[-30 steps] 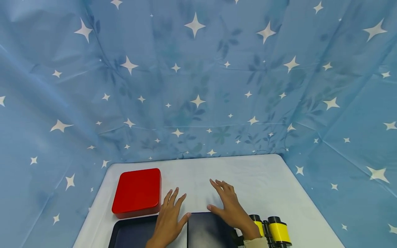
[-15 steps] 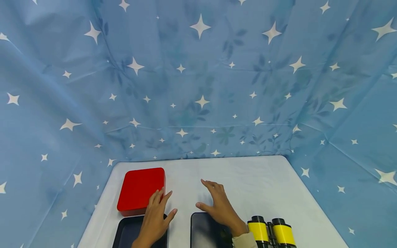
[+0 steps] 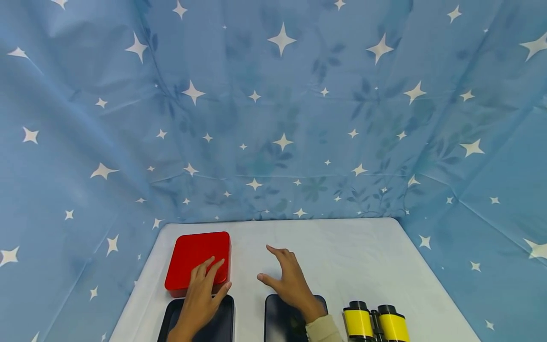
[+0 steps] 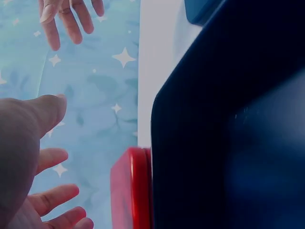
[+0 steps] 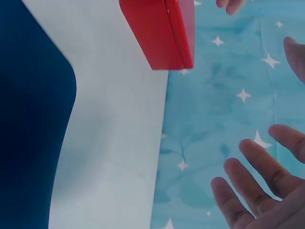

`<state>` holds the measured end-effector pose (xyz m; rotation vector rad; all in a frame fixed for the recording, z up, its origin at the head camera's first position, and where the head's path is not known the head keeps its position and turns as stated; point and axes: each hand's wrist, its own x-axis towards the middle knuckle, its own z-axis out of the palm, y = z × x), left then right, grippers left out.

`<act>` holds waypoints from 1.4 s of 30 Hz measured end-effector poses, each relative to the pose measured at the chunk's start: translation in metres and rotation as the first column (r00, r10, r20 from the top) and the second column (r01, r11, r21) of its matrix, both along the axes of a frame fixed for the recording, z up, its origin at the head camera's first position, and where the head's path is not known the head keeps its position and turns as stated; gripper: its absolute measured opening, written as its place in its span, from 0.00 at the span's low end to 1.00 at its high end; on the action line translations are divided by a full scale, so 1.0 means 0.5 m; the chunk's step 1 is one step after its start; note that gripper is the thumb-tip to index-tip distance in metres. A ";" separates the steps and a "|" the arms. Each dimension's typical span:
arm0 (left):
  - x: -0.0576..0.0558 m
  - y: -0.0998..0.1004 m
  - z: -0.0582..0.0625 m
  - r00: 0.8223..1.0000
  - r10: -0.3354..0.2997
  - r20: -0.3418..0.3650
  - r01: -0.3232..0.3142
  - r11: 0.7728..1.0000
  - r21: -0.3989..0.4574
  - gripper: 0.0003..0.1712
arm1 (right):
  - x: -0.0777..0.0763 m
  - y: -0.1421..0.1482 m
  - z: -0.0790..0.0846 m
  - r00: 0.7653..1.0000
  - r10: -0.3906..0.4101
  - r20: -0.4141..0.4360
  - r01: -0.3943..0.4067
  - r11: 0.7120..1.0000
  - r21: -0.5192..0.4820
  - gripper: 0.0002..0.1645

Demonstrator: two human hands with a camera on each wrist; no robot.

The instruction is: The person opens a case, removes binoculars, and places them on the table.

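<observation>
Status: compared with one second ago, the left hand [image 3: 197, 301] has shifted left relative to the objects, and its fingertips now overlap the lower right part of the red box [image 3: 194, 256]. The right hand [image 3: 290, 282] has also shifted left, above the dark flat object [image 3: 275, 318] at the lower centre. Both hands are released: fingers spread, nothing grasped. The left wrist view shows the fingers apart from the box. Judgement: handling is not engaged.

Location: the red box sits at the lower left of the head frame, directly beyond the dark tray [image 3: 222, 325]; whether the two touch cannot be determined.

Surface: a white, round-cornered tabletop [image 3: 342, 266]. Yellow-and-black binoculars [image 3: 376, 323] stand at the lower right.

Room: a creased blue sheet [image 3: 256, 118], printed with pale stars and leaves, encloses the far edge and both sides.
</observation>
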<state>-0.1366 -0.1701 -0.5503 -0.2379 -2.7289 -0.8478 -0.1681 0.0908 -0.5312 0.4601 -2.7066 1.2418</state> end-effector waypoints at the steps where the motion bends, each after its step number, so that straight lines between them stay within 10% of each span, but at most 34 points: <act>1: -0.001 -0.005 0.000 1.000 0.001 -0.003 -0.001 1.000 0.000 0.41 | -0.002 -0.005 0.000 1.000 -0.001 -0.001 0.001 1.000 -0.001 0.46; 22: -0.017 -0.092 0.008 0.998 0.066 -0.019 -0.066 0.998 0.019 0.42 | -0.026 -0.127 -0.009 0.990 0.125 -0.068 -0.129 0.990 -0.055 0.49; 42: -0.057 -0.200 0.005 0.993 0.094 0.067 -0.100 0.992 0.081 0.45 | -0.061 -0.207 0.007 0.995 0.071 0.062 -0.070 0.997 -0.021 0.50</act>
